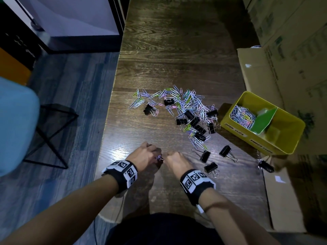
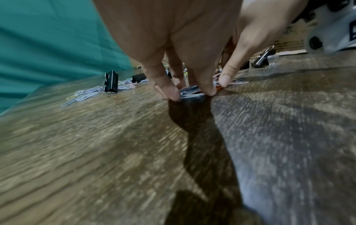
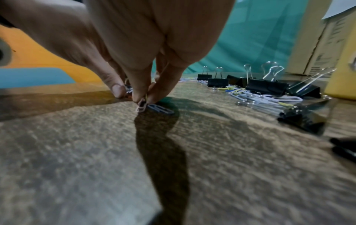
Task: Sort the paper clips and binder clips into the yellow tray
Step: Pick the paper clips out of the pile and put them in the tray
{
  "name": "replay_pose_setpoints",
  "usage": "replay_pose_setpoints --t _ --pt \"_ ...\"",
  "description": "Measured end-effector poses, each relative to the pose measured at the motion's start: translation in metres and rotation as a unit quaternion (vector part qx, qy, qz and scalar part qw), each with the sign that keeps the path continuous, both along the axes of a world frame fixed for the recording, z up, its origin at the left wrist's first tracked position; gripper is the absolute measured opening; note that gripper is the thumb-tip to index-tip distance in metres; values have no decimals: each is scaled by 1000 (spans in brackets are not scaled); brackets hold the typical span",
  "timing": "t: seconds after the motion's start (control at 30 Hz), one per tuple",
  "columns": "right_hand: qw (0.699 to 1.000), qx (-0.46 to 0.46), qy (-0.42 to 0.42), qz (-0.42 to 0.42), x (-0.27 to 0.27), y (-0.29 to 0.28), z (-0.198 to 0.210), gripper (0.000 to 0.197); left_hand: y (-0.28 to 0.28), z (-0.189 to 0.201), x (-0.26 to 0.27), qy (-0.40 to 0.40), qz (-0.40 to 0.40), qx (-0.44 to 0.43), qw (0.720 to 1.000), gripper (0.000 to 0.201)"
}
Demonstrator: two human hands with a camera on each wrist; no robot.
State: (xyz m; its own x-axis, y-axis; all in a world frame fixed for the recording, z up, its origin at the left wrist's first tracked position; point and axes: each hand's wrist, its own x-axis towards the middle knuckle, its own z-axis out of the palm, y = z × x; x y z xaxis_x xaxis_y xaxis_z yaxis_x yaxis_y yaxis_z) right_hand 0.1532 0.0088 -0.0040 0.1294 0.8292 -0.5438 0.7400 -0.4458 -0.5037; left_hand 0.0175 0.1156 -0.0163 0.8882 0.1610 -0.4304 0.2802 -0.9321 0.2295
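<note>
Loose pastel paper clips (image 1: 185,103) and black binder clips (image 1: 206,155) lie scattered across the wooden table (image 1: 177,50). The yellow tray (image 1: 261,138) stands at the right; its left compartment holds paper clips (image 1: 242,115) beside a green divider (image 1: 263,119). My hands meet near the table's front. My left hand (image 1: 155,154) pinches a small bunch of paper clips (image 2: 190,92) against the wood, fingertips curled down. My right hand (image 1: 169,155) pinches a pale paper clip (image 3: 141,105) at its fingertips (image 3: 154,97); a blue-grey clip (image 3: 161,108) lies just beside it.
Cardboard boxes (image 1: 292,50) are stacked behind and right of the tray, and flat cardboard (image 1: 283,200) covers the table's right front. One binder clip (image 1: 265,166) lies at that cardboard's edge. Off the table's left edge stand a blue chair (image 1: 16,124) and a black frame (image 1: 53,131).
</note>
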Motion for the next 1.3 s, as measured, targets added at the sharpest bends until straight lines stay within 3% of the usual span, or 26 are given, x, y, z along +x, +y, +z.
replay_pose_setpoints --t 0.07,0.2,0.33,0.67,0.83,0.9,0.93,1.0,1.07,1.1,1.2,1.3 --pt "1000 -1 -8 5 1 2 -2 21 2 9 4 -35 41 25 998 24" --pt "999 1 7 -38 4 8 0 17 -7 16 12 -64 243 -83 964 28" --pt "999 -14 29 -41 9 14 1 20 -7 22 23 -27 237 -52 970 22" --pt "994 47 75 -60 16 7 7 17 6 25 16 4 106 -72 992 26" --pt "980 33 127 -148 27 4 0 19 20 18 7 -12 179 -118 977 19" --pt "966 26 153 -205 34 3 -2 21 26 14 4 -29 255 -159 953 15" --pt "955 33 178 -235 38 2 0 20 29 13 4 -41 307 -204 928 13" --pt "917 55 248 -308 45 0 8 18 35 16 8 -66 410 -317 853 13" --pt "865 93 309 -384 54 -3 22 16 42 25 18 -91 462 -391 791 17" --pt "843 117 324 -413 60 -5 29 17 46 32 27 -102 470 -412 774 17" --pt "815 193 309 -451 80 -18 55 20 54 63 66 -144 452 -470 744 17" --pt "782 263 291 -485 108 -34 82 22 51 93 122 -169 412 -511 736 19"
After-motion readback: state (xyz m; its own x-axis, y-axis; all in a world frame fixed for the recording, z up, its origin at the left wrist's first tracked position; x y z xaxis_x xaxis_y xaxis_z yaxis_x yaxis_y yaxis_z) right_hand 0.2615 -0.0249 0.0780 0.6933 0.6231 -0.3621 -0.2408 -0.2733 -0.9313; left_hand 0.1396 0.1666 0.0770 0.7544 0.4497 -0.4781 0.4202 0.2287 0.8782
